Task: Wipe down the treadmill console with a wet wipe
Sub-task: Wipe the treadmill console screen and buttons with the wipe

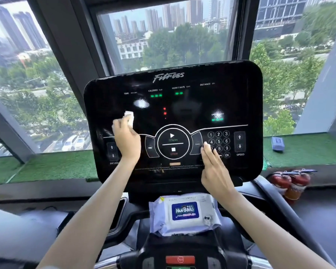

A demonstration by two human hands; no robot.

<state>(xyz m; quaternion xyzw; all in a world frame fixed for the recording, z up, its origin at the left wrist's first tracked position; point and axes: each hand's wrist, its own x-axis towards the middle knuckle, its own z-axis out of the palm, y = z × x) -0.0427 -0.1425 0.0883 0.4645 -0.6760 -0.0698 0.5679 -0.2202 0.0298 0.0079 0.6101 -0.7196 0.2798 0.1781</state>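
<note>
1. While city towers fill the window beyond, a black treadmill console (241, 98) stands tilted before a person, its long axis running side to side and nearly all of its glossy face lying to the right of the working fingers.
2. Below the console, a pack of wet wipes (184, 213) rests on the treadmill's lower ledge, under both wrists.
3. Flat against the number keypad (219, 141), the right hand (213, 171) lies with fingers released and holds nothing, apparently bracing.
4. Pressed to the console's left side, the left hand (127, 139) has its fingers clenched around a folded white wet wipe (129, 117), which juts above the fingertips against the display; judged from this, the stroke should travel rightward, the left hand being nearer.
</note>
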